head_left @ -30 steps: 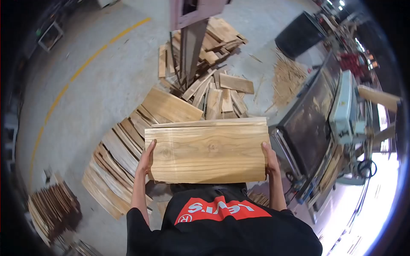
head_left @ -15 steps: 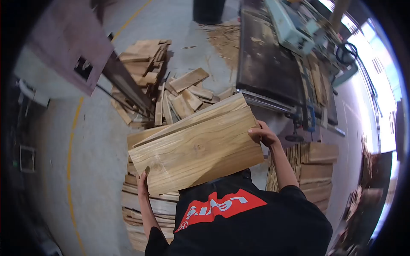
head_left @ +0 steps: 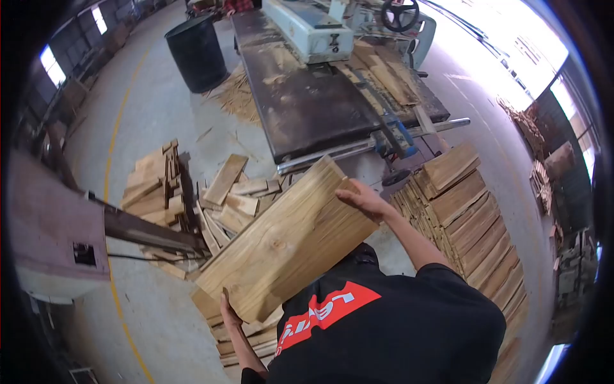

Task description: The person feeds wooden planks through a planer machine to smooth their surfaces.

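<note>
A wide wooden board (head_left: pixel 281 246) with a knot and wavy grain is held at a slant in front of my body. My right hand (head_left: pixel 363 201) grips its upper right end, thumb on the top face. At the lower left end, my left hand (head_left: pixel 231 311) is closed around the edge with the thumb showing on top. Below the board by my left hand lies a stack of boards (head_left: pixel 233 351), partly covered. The fingers under the board are hidden.
Ahead stands a saw table (head_left: pixel 300 115) with a metal rail (head_left: pixel 329 157). A large stack of planks (head_left: pixel 480 217) is on the right. Offcuts (head_left: pixel 224 192) lie on the floor to the left, near a machine (head_left: pixel 61 224). A black bin (head_left: pixel 197 54) stands farther back.
My view has swung right and up, bringing more of the saw table and right plank stack into sight. The board has tilted more steeply, still between both hands.
</note>
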A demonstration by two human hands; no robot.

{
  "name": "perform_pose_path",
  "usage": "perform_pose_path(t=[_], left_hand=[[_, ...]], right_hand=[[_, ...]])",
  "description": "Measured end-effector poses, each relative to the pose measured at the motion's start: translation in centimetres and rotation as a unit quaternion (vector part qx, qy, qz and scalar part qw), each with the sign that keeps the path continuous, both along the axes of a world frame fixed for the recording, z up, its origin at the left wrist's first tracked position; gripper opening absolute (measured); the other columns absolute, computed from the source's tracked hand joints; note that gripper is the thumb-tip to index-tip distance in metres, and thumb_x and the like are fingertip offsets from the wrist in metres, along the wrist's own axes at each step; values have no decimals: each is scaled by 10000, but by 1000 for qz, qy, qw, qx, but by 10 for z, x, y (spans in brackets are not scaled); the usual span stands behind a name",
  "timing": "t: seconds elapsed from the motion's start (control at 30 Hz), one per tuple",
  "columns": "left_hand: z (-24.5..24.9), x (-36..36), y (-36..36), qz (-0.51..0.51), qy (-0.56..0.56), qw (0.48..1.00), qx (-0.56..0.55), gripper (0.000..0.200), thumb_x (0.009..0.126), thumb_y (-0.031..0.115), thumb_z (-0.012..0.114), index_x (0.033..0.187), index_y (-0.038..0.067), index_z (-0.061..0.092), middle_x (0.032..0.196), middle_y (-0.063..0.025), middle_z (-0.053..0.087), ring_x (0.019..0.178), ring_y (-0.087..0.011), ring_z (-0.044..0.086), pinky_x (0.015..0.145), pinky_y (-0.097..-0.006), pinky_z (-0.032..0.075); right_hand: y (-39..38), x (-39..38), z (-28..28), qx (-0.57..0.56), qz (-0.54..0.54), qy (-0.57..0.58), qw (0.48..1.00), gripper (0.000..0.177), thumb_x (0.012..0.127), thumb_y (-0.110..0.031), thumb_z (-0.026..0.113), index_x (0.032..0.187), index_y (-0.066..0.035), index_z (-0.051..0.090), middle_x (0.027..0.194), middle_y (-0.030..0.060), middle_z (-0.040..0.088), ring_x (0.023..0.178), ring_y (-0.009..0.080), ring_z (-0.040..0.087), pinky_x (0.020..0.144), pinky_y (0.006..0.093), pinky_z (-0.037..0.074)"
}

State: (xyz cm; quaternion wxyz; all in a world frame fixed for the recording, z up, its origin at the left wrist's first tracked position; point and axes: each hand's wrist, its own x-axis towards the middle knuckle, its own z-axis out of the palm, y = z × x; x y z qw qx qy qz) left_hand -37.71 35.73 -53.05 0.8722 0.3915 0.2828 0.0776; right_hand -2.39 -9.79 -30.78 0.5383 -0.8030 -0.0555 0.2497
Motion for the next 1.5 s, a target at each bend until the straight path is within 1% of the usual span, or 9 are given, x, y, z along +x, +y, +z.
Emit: perform_pose_path(t=[0.43, 0.6, 0.77, 0.97, 1.1, 1.2, 1.37, 1.47, 1.5], left_hand=[[64, 241, -107, -22, 3, 996, 87, 623, 1053, 376, 662, 1555, 39, 509, 1513, -154, 607, 1364, -335, 610, 1136, -518, 515], [193, 423, -207, -125, 13, 990, 62, 648, 1036, 424, 669, 1546, 57, 512, 1452, -139, 652, 1305, -320, 654, 1123, -505, 541], [260, 623, -290, -276, 51, 925, 256, 660, 987, 435, 768, 1442, -10, 595, 1344, -144, 705, 1158, -240, 725, 947, -390, 612], [321, 817, -463, -508, -48, 734, 449, 751, 941, 600, 761, 1430, 39, 665, 1365, -123, 688, 1287, -213, 646, 1112, -377, 503], [305, 925, -550, -688, -84, 605, 392, 895, 890, 715, 741, 1530, 103, 617, 1619, -118, 519, 1457, -237, 513, 1235, -388, 365], [305, 959, -603, -678, -148, 552, 462, 962, 844, 794, 720, 1546, 145, 609, 1663, -127, 482, 1562, -284, 394, 1305, -430, 244], [262, 1007, -626, -670, -121, 484, 549, 1103, 733, 937, 671, 1425, 78, 710, 1584, -175, 564, 1490, -308, 493, 1233, -410, 373], [210, 1032, -616, -596, -110, 309, 733, 992, 825, 869, 662, 1581, 233, 570, 1603, -263, 503, 1535, -419, 406, 1250, -503, 327], [207, 1011, -606, -517, -122, 345, 774, 974, 827, 864, 663, 1580, 254, 568, 1615, -283, 472, 1543, -456, 374, 1252, -535, 318]], right_hand=[[-171, 155, -5, 80, -109, -65, 989, 865, 879, -473, 894, 1453, 70, 538, 1363, 193, 665, 1265, 242, 639, 1092, 364, 495], [-282, 185, 29, 68, -259, -77, 960, 793, 925, -445, 862, 1442, 69, 550, 1283, 119, 698, 1172, 174, 651, 1026, 331, 521], [-381, 178, -7, 236, -382, 3, 894, 665, 1039, -428, 721, 1489, 33, 553, 1360, 108, 688, 1236, 183, 640, 1044, 344, 525], [-410, 147, -27, 246, -577, -8, 779, 823, 1045, -612, 607, 1558, 23, 505, 1455, 177, 640, 1291, 263, 643, 1086, 408, 523], [-399, 145, -14, 297, -627, 16, 720, 893, 1018, -657, 618, 1565, 37, 491, 1469, 199, 630, 1276, 295, 659, 1087, 421, 526], [-406, 149, -37, 277, -653, -24, 705, 896, 1013, -662, 622, 1551, 45, 503, 1473, 198, 628, 1278, 295, 657, 1080, 423, 529], [-396, 169, -20, 232, -652, -7, 722, 791, 998, -553, 712, 1493, 48, 577, 1473, 190, 631, 1271, 281, 656, 1061, 408, 536], [-392, 174, -22, 217, -642, -12, 735, 718, 994, -479, 747, 1463, 48, 614, 1479, 171, 632, 1265, 265, 648, 1064, 392, 530], [-391, 181, -27, 229, -636, -21, 737, 697, 993, -457, 756, 1454, 48, 625, 1481, 164, 632, 1262, 260, 645, 1067, 387, 527]])
